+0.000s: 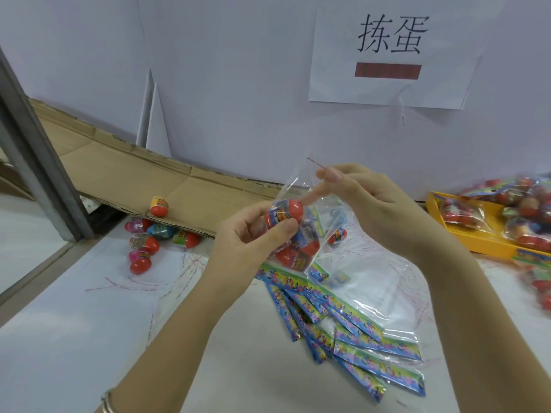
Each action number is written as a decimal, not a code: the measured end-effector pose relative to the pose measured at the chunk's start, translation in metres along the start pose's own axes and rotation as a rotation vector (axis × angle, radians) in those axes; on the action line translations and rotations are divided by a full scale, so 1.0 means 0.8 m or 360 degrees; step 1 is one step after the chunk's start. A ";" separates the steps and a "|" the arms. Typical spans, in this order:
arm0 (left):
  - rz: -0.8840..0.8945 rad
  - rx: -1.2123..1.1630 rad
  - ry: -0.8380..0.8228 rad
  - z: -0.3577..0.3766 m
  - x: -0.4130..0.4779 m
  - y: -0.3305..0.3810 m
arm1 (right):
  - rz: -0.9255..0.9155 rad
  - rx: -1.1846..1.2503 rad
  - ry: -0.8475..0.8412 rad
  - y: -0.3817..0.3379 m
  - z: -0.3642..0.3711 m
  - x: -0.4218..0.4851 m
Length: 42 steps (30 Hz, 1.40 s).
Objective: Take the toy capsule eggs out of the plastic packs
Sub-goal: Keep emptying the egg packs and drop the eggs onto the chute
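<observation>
I hold a clear plastic pack with toy capsule eggs inside, above the middle of the white table. My left hand grips the pack from the left, thumb and fingers curled round the top red-and-blue egg through the film. My right hand pinches the pack's open top edge, with one finger reaching inside toward that egg. More eggs sit lower in the pack. Several loose eggs lie on the table at the left.
Empty clear packs with blue-green header cards lie in a heap under my hands. A yellow tray with full packs stands at the right. Flattened cardboard leans along the white wall, where a paper sign hangs. A grey post stands left.
</observation>
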<state>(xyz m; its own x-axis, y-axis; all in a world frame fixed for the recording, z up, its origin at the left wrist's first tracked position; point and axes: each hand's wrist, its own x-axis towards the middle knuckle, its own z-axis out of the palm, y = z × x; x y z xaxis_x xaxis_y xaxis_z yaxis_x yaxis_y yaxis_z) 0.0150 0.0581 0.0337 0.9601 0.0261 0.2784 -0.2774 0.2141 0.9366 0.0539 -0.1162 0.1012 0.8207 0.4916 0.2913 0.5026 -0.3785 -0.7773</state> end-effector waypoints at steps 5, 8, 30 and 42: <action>0.0024 0.0016 0.0070 0.000 0.001 0.001 | -0.0070 -0.0027 0.0006 -0.004 0.005 0.000; 0.0061 0.0065 0.0108 -0.003 0.001 0.000 | -0.0015 -0.0098 0.0087 0.006 0.003 0.003; 0.0138 0.0196 0.0109 0.000 0.003 -0.010 | -0.0040 -0.0224 -0.0101 0.016 -0.006 0.002; 0.0060 -0.0130 0.0265 -0.002 0.009 -0.012 | 0.0121 0.0816 0.0242 0.027 0.027 0.013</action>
<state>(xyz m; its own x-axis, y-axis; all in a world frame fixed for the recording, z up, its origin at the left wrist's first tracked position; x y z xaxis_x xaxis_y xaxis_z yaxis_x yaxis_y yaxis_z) 0.0248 0.0581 0.0262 0.9435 0.1956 0.2674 -0.3159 0.2883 0.9039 0.0677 -0.1026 0.0753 0.8988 0.3444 0.2712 0.2740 0.0417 -0.9608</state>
